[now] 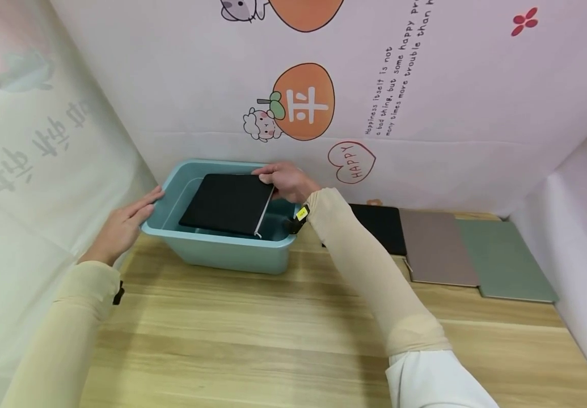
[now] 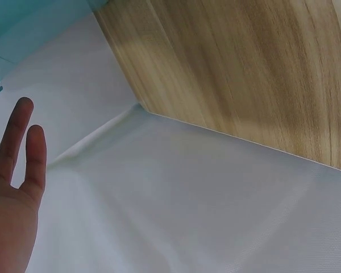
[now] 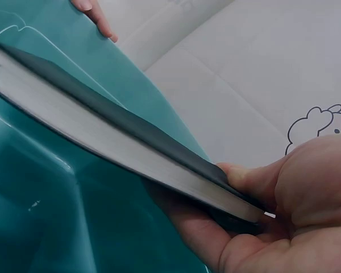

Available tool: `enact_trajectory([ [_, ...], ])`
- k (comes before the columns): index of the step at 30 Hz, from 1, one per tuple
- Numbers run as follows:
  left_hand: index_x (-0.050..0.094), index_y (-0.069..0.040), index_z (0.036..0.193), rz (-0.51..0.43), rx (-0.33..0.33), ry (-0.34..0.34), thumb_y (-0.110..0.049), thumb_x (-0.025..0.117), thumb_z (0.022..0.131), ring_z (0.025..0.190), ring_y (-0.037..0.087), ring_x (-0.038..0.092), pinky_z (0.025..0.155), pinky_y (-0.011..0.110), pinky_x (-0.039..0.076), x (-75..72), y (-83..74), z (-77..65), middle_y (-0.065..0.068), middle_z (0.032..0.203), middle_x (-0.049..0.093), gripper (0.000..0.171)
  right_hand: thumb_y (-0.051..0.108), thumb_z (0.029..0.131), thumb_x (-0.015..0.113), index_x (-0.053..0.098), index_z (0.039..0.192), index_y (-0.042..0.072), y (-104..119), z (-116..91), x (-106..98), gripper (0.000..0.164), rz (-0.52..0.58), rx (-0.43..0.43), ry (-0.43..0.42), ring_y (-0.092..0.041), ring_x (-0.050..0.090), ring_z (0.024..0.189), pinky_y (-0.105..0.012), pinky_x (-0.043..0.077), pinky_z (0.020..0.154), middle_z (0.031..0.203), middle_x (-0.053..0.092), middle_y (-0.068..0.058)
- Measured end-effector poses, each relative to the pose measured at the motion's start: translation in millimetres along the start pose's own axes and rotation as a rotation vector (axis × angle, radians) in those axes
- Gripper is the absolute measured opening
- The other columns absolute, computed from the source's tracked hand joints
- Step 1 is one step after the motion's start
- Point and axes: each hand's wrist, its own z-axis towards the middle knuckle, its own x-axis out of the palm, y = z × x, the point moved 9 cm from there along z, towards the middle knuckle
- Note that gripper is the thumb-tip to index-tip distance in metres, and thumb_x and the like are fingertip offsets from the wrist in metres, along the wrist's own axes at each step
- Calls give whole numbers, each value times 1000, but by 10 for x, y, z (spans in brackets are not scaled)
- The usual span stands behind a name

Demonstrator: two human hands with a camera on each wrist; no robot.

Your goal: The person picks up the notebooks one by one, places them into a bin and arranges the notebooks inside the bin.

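A black notebook (image 1: 224, 204) lies tilted inside the teal plastic basin (image 1: 227, 258), and my right hand (image 1: 291, 182) grips its upper right corner. In the right wrist view, the thumb is on the cover of the notebook (image 3: 125, 139) and the fingers are beneath; its white page edges face the camera. My left hand (image 1: 122, 226) touches the basin's left rim with extended fingers. The left wrist view shows part of that hand (image 2: 14, 187) with two straight fingers, the basin only at the upper left corner.
To the right, a black notebook (image 1: 381, 226), partly behind my right forearm, lies beside a brownish notebook (image 1: 438, 246) and a green notebook (image 1: 505, 258) on the wooden table (image 1: 232, 334). Printed white cloth (image 1: 186, 79) hangs close behind the basin and at both sides.
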Motion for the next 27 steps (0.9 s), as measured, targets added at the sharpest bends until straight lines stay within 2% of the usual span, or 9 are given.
enact_trajectory([
  [13, 37, -38, 158, -10, -6, 8, -49, 36, 110, 159, 28, 20, 125, 63, 21, 4, 34, 12, -20, 167, 25, 49, 13, 110, 44, 57, 145, 7, -29, 58, 80, 38, -11, 44, 27, -25, 65, 102, -46, 55, 103, 131, 65, -17],
  [19, 36, -40, 158, -26, -20, 14, -51, 35, 110, 160, 27, 17, 125, 64, 20, 31, 83, 17, -20, 168, 22, 50, 13, 110, 42, 57, 146, 8, -84, 134, 125, 39, 29, 76, 28, -26, 66, 105, -47, 55, 104, 135, 64, -18],
  [27, 36, -39, 158, -34, -30, 10, -51, 34, 110, 160, 26, 17, 126, 63, 20, 35, 132, 34, -19, 169, 21, 50, 11, 110, 41, 60, 142, 9, -137, 208, 169, 37, 65, 92, 19, -23, 67, 99, -41, 58, 93, 132, 65, -16],
])
